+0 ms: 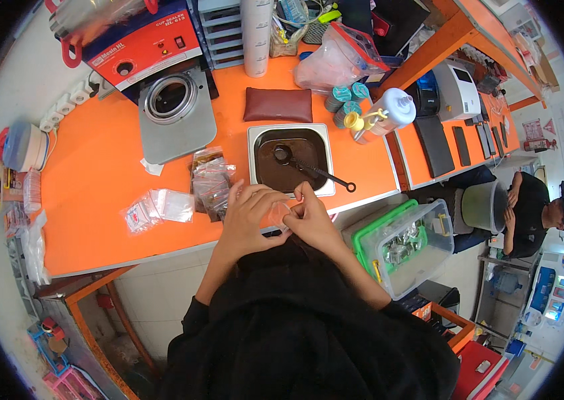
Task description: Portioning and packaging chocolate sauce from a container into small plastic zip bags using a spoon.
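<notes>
Both hands meet in front of my body at the table's near edge, around a small clear plastic bag (278, 215) with a rounded mouth. My left hand (250, 217) curves about its left side, thumb and fingers against the plastic. On the other side my right hand (308, 220) pinches its rim with bent fingers. Just beyond them sits a square metal pan (253, 157) of dark brown liquid. A black ladle (318, 172) lies in it, handle over the right rim. Filled small packets (212, 183) are heaped left of the pan, beside flat clear bags (175, 205).
A cup sealer (145, 53) stands at the back left. Behind the pan lies a maroon pouch (278, 105), with stacked teal-topped tins (342, 97) and a pump bottle (388, 117) rightward. A clear bin (398, 267) stands right; a person (528, 213) holds a bucket (484, 207).
</notes>
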### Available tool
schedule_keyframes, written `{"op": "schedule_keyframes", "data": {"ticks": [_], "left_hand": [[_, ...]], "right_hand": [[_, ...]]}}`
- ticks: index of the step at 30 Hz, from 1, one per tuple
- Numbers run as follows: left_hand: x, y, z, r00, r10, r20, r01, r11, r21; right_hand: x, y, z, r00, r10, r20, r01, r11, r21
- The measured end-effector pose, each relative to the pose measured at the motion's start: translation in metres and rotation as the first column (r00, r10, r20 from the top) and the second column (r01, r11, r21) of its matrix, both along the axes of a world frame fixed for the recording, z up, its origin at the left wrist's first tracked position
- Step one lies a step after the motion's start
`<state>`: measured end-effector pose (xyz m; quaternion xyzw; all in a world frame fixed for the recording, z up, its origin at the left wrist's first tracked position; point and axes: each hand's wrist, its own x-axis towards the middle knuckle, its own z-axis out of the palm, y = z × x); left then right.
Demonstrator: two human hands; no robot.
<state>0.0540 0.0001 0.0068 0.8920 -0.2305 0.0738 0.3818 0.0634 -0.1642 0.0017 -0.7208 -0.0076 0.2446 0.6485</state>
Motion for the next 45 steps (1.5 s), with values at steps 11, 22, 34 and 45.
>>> {"op": "schedule_keyframes", "data": {"ticks": [11,22,34,45], "left_hand": [[-0.019,0.026,-0.036,0.968,0.231,-0.101,-0.250,0.924,-0.288],[-0.032,0.044,-0.050,0.909,0.113,-0.401,-0.413,0.112,-0.904],[-0.034,0.057,-0.052,0.894,0.279,-0.349,-0.445,0.483,-0.754],[-0.028,0.046,-0.049,0.902,0.234,-0.363,-0.422,0.655,-0.627]], "right_hand": [[0.045,-0.056,-0.014,0.691,0.118,0.714,0.428,0.729,-0.534],[0.054,-0.067,-0.023,0.620,0.646,0.445,0.360,0.270,-0.893],[0.037,-0.056,-0.027,0.497,0.655,0.569,0.276,0.503,-0.819],[0.020,-0.087,-0.048,0.980,-0.026,0.197,0.084,0.953,-0.292]]}}
